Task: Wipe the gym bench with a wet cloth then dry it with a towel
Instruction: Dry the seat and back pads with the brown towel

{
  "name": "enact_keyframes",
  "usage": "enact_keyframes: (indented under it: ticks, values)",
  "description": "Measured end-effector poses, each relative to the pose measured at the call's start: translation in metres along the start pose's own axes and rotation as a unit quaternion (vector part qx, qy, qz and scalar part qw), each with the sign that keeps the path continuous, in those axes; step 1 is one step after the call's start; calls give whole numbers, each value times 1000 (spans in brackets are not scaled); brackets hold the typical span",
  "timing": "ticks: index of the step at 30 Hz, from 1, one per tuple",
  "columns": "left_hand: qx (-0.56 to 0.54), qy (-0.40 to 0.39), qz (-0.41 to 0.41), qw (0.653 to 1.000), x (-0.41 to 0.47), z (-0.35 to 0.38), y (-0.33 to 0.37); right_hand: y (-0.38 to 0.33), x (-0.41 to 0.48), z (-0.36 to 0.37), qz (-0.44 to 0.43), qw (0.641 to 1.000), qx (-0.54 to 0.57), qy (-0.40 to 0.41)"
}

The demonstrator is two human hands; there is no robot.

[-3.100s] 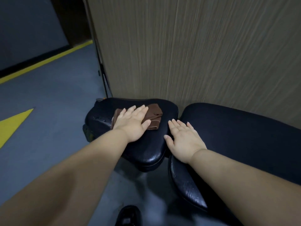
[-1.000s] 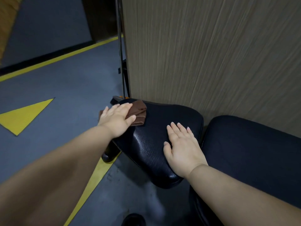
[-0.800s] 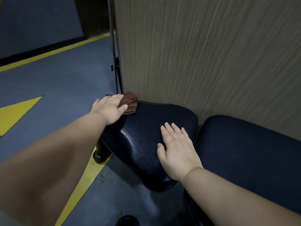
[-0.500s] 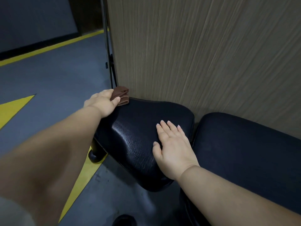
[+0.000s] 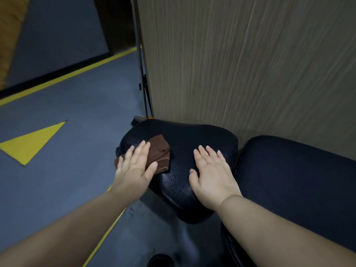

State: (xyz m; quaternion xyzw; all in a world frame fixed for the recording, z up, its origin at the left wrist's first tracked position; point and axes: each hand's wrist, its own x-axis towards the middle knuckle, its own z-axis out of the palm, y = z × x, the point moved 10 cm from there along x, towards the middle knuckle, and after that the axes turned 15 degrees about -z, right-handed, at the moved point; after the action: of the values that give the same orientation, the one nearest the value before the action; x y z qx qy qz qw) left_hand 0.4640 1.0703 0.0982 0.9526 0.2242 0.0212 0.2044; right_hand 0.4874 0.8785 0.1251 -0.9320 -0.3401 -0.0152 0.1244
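The folded brown fabric cloth (image 5: 160,153) lies on the near-left part of the black padded vinyl desk (image 5: 192,135), close to that cushion's left edge. The left hand (image 5: 134,168) lies flat on top of it, fingers straight and a little spread, palm pressing down. The cloth shows on 2 sides of this hand: a broad folded part to the right of the fingers and thumb, and a small corner past the little finger at the cushion's rim. The right hand (image 5: 211,176) rests flat and wide on the same cushion, to the right of the cloth and apart from it, fingers straight toward the tan wood-grain wall panel (image 5: 240,64).

The part of the cloth under the left palm is hidden, and whether the cloth is wet cannot be told. The second black cushion (image 5: 289,180) sits just right of the first, cut off by the right and bottom edges and partly covered by the right forearm. The frame under the cushions is lost in shadow. A thin dark metal upright (image 5: 141,74) along the panel's left edge is blurred. A rounded black shape (image 5: 159,261) at the bottom edge is cut off and too dark to name. A yellow triangle (image 5: 32,141) marks the grey floor (image 5: 77,112).
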Motion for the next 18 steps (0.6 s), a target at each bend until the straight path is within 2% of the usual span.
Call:
enact_keyframes:
  ticks: [5,10,18]
  values:
    - [42,-4,-3,999,26,-8,15,1,0,0,-2,1000,-5,-7]
    - [158,-15,-3,987,77,-9,47,1,-1,2,-1,1000,-5,-8]
    - [181,-31,-19,983,133,1,86,2,4,1,-3,1000,3,-2]
